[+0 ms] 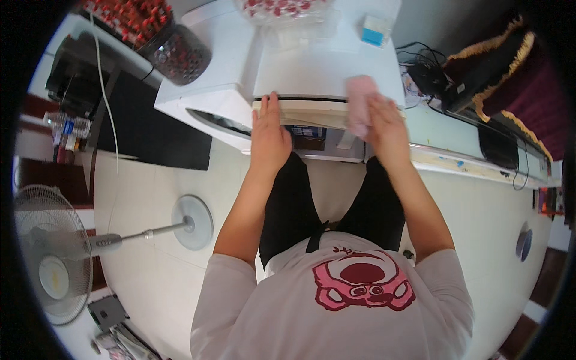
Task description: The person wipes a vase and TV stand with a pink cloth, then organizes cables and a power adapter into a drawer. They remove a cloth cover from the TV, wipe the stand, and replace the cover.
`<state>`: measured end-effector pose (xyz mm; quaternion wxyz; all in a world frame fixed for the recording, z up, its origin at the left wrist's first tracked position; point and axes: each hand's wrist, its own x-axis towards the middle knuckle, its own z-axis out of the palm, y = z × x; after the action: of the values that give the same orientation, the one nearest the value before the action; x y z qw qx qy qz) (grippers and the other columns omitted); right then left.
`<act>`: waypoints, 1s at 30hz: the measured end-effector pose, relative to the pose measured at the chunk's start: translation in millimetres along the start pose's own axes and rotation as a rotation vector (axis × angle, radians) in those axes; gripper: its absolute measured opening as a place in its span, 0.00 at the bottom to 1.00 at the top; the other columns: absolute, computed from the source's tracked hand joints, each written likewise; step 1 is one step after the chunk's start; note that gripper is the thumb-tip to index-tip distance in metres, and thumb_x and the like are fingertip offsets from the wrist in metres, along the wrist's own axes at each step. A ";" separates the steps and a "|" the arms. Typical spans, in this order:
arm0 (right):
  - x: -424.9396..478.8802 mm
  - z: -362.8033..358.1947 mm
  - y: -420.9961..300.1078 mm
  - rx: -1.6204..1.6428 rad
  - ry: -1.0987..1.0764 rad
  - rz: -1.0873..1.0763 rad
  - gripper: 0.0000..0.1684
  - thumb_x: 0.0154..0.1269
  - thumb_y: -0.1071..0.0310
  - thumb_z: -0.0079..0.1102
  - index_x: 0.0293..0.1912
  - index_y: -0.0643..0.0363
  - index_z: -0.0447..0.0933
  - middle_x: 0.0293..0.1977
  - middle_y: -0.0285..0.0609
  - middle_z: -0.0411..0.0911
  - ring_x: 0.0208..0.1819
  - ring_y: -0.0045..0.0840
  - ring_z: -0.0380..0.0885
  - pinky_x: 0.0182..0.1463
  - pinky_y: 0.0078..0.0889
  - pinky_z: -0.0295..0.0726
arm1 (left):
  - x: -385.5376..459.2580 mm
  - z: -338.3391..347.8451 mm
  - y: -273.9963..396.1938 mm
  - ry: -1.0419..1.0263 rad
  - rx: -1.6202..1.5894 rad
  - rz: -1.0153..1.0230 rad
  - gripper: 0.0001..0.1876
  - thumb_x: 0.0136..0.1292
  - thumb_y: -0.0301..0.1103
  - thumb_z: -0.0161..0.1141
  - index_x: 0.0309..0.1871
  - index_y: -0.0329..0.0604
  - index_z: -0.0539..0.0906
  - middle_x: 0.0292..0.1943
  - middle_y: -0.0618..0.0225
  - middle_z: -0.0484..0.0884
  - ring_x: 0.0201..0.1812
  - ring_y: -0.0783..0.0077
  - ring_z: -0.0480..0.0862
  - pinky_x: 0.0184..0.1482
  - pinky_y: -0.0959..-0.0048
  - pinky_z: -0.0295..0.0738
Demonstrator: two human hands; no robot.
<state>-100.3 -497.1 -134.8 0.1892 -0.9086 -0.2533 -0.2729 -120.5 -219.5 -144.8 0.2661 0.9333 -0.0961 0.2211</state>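
Note:
My left hand [271, 135] lies with its fingers extended on the left part of the front edge of an open drawer [315, 118] in a white cabinet [301, 74]. At the right part of that edge my right hand [387, 123] holds a folded pink cloth [360, 103], which reaches over onto the cabinet's top. Inside the drawer a dark blue box [310, 132] bearing writing shows partly between my hands. My right palm is hidden.
A dark glass vase [182, 56] with red berry stems stands at the top left. On the cabinet are a blue and white box [374, 32] and a clear plastic bag [288, 13] with red pieces. Cables [427, 67] lie to the right; a standing fan [58, 256] is at the left.

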 end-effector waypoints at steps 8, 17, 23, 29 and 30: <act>28.8 24.8 -51.9 0.120 0.022 -0.047 0.23 0.52 0.75 0.59 0.50 0.66 0.78 0.56 0.53 0.76 0.60 0.44 0.74 0.66 0.48 0.70 | -48.8 11.8 22.7 0.202 -0.898 -0.411 0.31 0.68 0.22 0.50 0.74 0.37 0.59 0.72 0.54 0.64 0.73 0.63 0.63 0.72 0.69 0.55; 96.0 96.3 -138.9 0.234 -0.079 -0.250 0.19 0.54 0.72 0.58 0.48 0.62 0.78 0.54 0.45 0.78 0.60 0.39 0.74 0.64 0.42 0.72 | -58.1 1.8 13.4 0.213 -1.099 -0.491 0.29 0.76 0.33 0.43 0.77 0.40 0.52 0.77 0.61 0.53 0.76 0.63 0.54 0.73 0.68 0.52; 73.8 86.2 -108.3 0.197 0.008 -0.246 0.17 0.55 0.72 0.59 0.47 0.61 0.79 0.54 0.44 0.77 0.59 0.39 0.74 0.64 0.47 0.71 | -47.4 -13.5 36.5 0.157 -1.404 -0.831 0.34 0.76 0.49 0.47 0.79 0.50 0.50 0.78 0.63 0.50 0.74 0.60 0.56 0.68 0.57 0.62; 42.4 54.2 -79.0 0.083 0.042 -0.080 0.20 0.54 0.75 0.60 0.49 0.59 0.80 0.54 0.43 0.77 0.60 0.40 0.73 0.64 0.55 0.70 | -55.0 -10.9 34.8 0.055 -1.548 -0.825 0.35 0.75 0.52 0.48 0.78 0.53 0.51 0.78 0.60 0.49 0.74 0.57 0.58 0.67 0.56 0.64; 42.5 53.5 -80.2 0.092 0.030 -0.065 0.19 0.54 0.75 0.59 0.49 0.60 0.80 0.54 0.44 0.77 0.60 0.41 0.73 0.64 0.53 0.70 | -54.5 -10.4 38.0 0.042 -1.554 -0.833 0.35 0.75 0.52 0.49 0.78 0.53 0.51 0.77 0.60 0.50 0.73 0.57 0.58 0.67 0.56 0.64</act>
<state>-93.4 -392.0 -134.9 0.2255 -0.8860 -0.2922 -0.2806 -183.8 -242.5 -144.9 0.8864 0.4431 0.1337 -0.0047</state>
